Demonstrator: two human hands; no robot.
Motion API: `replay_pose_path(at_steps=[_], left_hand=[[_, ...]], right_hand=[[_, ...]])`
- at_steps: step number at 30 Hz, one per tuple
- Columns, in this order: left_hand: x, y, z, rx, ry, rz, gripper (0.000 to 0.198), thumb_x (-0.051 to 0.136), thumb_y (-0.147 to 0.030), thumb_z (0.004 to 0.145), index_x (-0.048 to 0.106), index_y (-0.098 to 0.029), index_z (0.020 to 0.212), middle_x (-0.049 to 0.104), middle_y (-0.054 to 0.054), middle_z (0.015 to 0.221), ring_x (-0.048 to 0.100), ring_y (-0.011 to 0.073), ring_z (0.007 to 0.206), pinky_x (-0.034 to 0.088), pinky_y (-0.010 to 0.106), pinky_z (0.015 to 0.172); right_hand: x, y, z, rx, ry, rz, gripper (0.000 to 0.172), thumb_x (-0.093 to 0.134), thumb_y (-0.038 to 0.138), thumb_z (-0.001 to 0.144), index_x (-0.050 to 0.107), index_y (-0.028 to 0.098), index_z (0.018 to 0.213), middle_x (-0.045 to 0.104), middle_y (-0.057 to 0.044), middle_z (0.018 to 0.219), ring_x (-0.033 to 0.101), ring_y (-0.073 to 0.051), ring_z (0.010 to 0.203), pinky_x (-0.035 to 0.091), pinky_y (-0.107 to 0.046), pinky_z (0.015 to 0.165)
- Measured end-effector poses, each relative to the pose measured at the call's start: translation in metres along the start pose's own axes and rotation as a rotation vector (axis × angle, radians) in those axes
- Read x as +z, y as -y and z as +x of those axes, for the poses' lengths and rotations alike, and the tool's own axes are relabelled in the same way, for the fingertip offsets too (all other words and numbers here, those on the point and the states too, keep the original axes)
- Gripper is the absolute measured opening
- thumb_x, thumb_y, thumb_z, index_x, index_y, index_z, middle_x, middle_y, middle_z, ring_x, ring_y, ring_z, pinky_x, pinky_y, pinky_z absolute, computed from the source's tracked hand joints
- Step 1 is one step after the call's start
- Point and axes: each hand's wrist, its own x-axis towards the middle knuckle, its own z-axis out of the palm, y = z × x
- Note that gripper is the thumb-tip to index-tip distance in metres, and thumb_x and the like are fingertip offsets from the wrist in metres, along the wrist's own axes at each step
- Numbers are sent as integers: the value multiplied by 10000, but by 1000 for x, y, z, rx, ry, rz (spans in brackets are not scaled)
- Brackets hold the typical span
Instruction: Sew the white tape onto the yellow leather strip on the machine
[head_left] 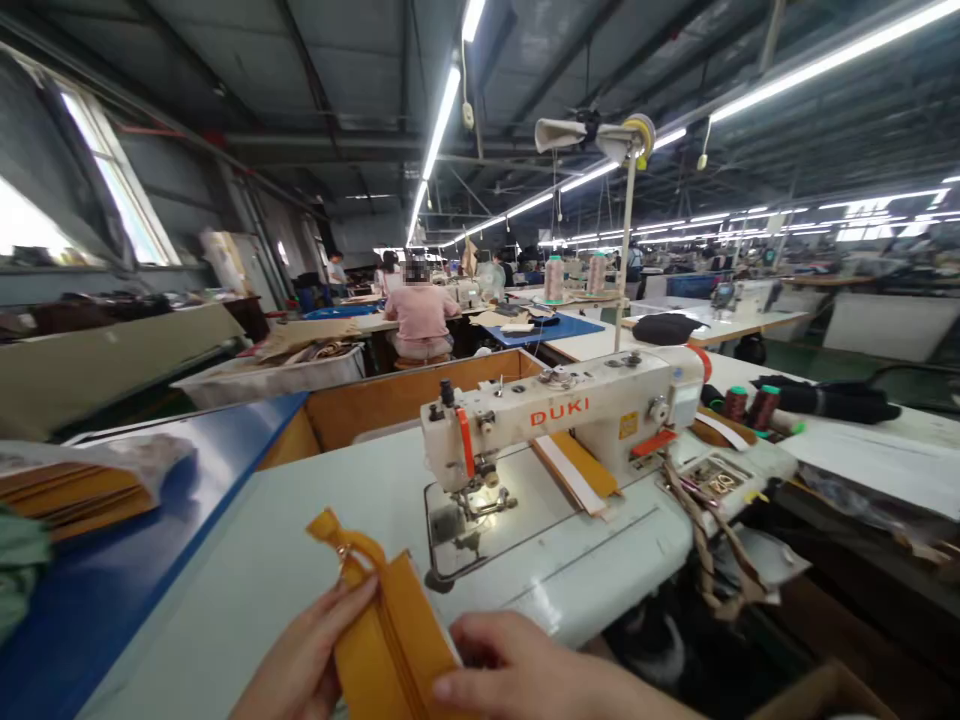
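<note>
A mustard-yellow leather piece (397,640) with a zipper-like seam down its middle is held between both hands at the bottom of the view. A strap with a metal ring sticks out from its top end. My left hand (315,640) grips its left edge, thumb lying on top near the ring. My right hand (517,665) is closed on the right edge, its fingers partly hidden behind the piece. Just beyond stands a white sewing machine (555,410), its needle and presser foot apart from the leather. Yellow and white strips (574,470) lie under the machine's arm.
A blue surface (187,500) at left carries stacked yellow pieces (82,500) in plastic. Thread spools (750,405) and dark fabric (832,398) sit at right. Brown strips (701,540) hang over the table's front edge. A person in pink (421,315) sits further ahead.
</note>
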Motion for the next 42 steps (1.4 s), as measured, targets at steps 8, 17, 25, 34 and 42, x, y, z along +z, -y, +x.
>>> replay_pose_path(at_steps=[8, 17, 25, 34, 42], left_hand=[[12, 17, 22, 32, 218, -52, 499, 917, -348, 428, 710, -148, 835, 748, 65, 771, 685, 197, 624, 559, 262, 570], [-4, 8, 35, 109, 72, -144, 228, 700, -67, 713, 664, -144, 925, 747, 72, 846, 716, 190, 723, 581, 270, 660], [-12, 4, 56, 224, -43, -139, 233, 669, -2, 737, 621, -125, 930, 738, 78, 788, 703, 154, 675, 554, 214, 633], [-10, -13, 104, 377, 7, -34, 462, 758, -98, 732, 564, -149, 1148, 695, -3, 747, 686, 148, 698, 536, 251, 697], [11, -8, 155, 359, 110, 194, 223, 626, -305, 910, 608, -150, 1070, 657, 36, 986, 651, 157, 794, 558, 344, 716]], right_hand=[[1, -16, -3, 139, -73, 315, 313, 612, 240, 648, 714, 146, 929, 682, -6, 794, 606, -160, 733, 457, -264, 711], [7, -14, 2, 199, 50, 340, 343, 641, 266, 639, 721, 142, 949, 694, -14, 780, 619, -162, 716, 458, -263, 696], [13, -12, 14, 194, 66, 338, 351, 662, 306, 625, 701, 143, 934, 695, -15, 774, 620, -164, 697, 460, -271, 686], [18, -26, 44, 104, -5, 337, 354, 676, 369, 630, 689, 151, 909, 699, -18, 789, 647, -209, 746, 487, -324, 737], [-1, -35, 66, 183, -64, 242, 282, 619, 304, 642, 686, 153, 871, 684, -16, 813, 643, -196, 777, 489, -318, 773]])
